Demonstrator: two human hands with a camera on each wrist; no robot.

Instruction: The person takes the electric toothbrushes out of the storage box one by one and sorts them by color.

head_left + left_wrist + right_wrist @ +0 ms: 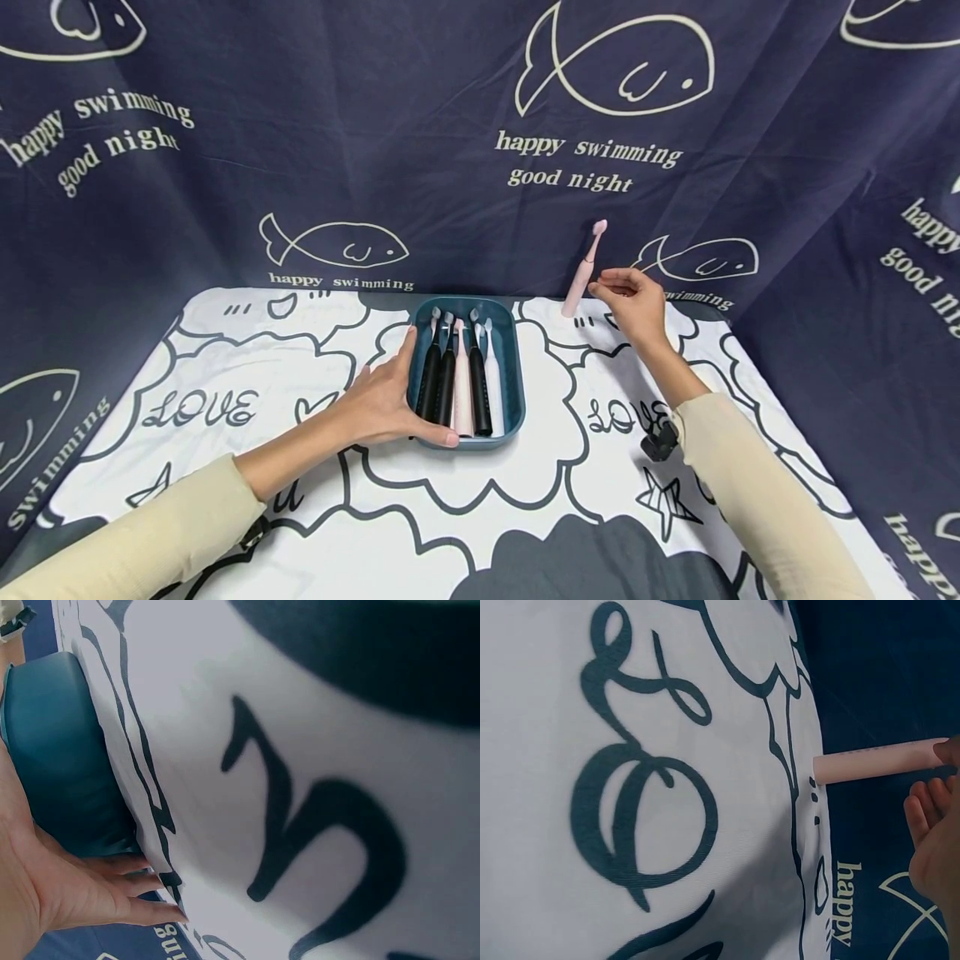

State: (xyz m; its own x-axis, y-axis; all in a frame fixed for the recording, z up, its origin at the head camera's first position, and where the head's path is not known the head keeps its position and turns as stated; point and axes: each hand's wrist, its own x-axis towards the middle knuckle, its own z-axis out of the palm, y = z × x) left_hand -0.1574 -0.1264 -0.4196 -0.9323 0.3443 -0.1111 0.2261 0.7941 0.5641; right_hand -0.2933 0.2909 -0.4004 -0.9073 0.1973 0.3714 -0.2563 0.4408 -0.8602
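Note:
A teal tray (517, 367) sits mid-table with several electric toothbrushes (465, 383) lying side by side in it: black, pink and white. My left hand (382, 400) rests against the tray's left wall, fingers fairly straight along it and thumb at the front corner. In the left wrist view the fingers (127, 889) lie against the tray wall (60, 765). A pink toothbrush (583, 271) stands upright at the table's back edge, head up. My right hand (633, 304) hovers just right of it, loosely curled. In the right wrist view one fingertip (949, 754) touches the pink handle (874, 761).
A white tablecloth (525, 500) with dark cartoon drawings covers the table. A navy curtain (420, 192) printed with fish and words hangs close behind and on both sides. A black wrist camera mount (660, 442) sits on my right forearm.

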